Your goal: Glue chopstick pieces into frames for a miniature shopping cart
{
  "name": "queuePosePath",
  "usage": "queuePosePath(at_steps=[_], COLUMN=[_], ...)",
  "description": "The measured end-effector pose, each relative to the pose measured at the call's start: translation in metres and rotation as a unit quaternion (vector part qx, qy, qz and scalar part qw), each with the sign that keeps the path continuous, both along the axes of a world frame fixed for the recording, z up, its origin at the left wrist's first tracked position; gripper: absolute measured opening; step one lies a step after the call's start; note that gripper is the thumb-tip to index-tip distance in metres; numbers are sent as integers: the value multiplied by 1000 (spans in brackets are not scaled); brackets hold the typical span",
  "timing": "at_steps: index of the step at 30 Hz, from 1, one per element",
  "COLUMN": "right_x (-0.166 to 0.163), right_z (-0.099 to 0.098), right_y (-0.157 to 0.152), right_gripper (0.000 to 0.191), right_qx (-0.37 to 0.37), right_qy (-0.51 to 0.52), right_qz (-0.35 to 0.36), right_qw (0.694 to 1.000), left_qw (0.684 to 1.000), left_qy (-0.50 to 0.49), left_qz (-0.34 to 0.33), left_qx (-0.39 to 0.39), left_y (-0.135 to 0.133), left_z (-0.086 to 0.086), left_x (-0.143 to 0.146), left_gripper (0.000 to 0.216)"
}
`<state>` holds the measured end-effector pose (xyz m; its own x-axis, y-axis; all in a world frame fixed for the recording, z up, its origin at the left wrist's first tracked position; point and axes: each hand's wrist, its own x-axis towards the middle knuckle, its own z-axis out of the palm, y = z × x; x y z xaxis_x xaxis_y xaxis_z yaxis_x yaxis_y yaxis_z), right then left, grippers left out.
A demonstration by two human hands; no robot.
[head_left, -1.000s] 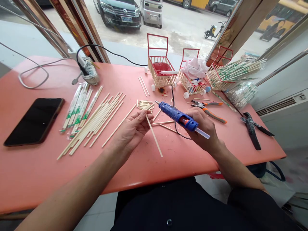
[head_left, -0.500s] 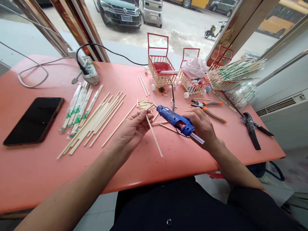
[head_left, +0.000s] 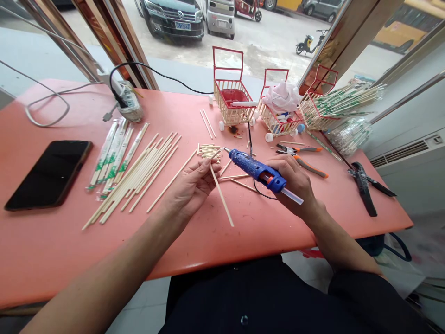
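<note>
Between the thumb and fingers of my left hand (head_left: 200,181) are wooden sticks: a long stick (head_left: 222,199) slanting down toward me and a shorter piece (head_left: 216,153) pointing up and right. My right hand (head_left: 292,181) is wrapped round a blue glue gun (head_left: 257,168) with a clear glue stick (head_left: 293,196) poking from its back end. The gun's nozzle (head_left: 226,150) is just right of the short piece's tip, slightly apart. Behind my left fingers lies a group of short cut sticks (head_left: 208,149). Long loose sticks (head_left: 142,174) lie to the left.
A phone (head_left: 48,174) and wrapped chopsticks (head_left: 111,153) lie left, below a power strip (head_left: 128,102). Stick-built carts (head_left: 239,113) stand at the back. Pliers (head_left: 306,162) and a black clamp-like tool (head_left: 363,188) lie right. A black cord (head_left: 250,139) runs behind the gun.
My right hand has drawn the glue gun slightly right, away from the sticks' tip. The long stick in my left hand has shifted slightly left.
</note>
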<state>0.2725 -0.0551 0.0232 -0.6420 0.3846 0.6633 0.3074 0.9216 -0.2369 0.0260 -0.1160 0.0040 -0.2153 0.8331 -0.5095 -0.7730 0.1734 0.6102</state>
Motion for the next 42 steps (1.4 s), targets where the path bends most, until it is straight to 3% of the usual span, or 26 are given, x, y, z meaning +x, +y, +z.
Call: queuePosePath(at_steps=[4,8,12,23,35,42], right_x=[0,4,4,1,1,2], right_z=[1,1,2,3,5,6], right_y=[-1,-2,-2,0,-1,-4], right_gripper=[8,31,38,34,34,38], right_qx=[-98,-204,-260,-272,-299,-278], right_qy=[11,-1,8,21,33,17], right_qz=[-19,-96,-103,-70,-61,-75], right_qw=[995,974,960,960,952,958], left_qw=[1000,999,998,999,994,996], left_qy=[5,11,8,1,-3,-8], left_qz=[-9,-35,-48,-44,-79,-66], left_qx=[6,35,42,32,80,55], left_y=[0,-1,-2,-2,-2,-1], left_z=[-4,-10,-13,-10,-18,-12], left_x=[-2,-5,-6,-3,-9,-5], left_gripper=[28,16,13,19,16,16])
